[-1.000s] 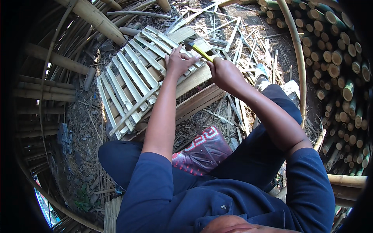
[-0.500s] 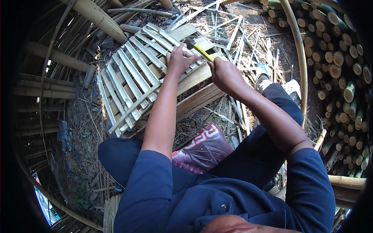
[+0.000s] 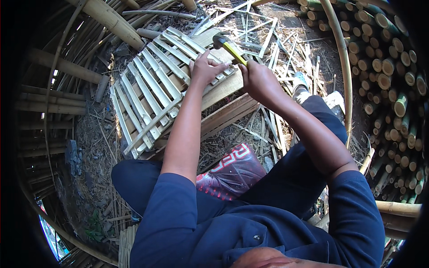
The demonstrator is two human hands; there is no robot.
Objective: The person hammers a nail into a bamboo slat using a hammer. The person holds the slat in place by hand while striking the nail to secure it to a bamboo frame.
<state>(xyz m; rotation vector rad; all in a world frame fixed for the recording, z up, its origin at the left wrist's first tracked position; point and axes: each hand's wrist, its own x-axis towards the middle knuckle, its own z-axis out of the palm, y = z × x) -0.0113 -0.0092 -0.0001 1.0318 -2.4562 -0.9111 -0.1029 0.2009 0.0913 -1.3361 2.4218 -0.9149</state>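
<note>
My right hand (image 3: 258,80) is closed round the yellow handle of a claw hammer (image 3: 233,52). Its dark head is raised just above the far right end of a slatted bamboo panel (image 3: 157,85). My left hand (image 3: 207,70) grips a bamboo slat at that end, thumb pointing right toward the hammer; its fingertips are partly hidden. Split bamboo slats lie side by side across the panel, and a long crosspiece (image 3: 152,126) runs along its near side. The panel rests on a low wooden bench (image 3: 225,91).
Cut bamboo poles (image 3: 389,71) are stacked at the right behind an upright pole (image 3: 343,67). Loose bamboo strips (image 3: 268,40) litter the ground beyond the bench. Thick bamboo poles (image 3: 107,22) stand at the far left. A dark printed cloth (image 3: 234,174) lies between my legs.
The hammer head has lifted a little away from the panel, and my right hand has tilted with it. My left hand stays in almost the same place on the slats.
</note>
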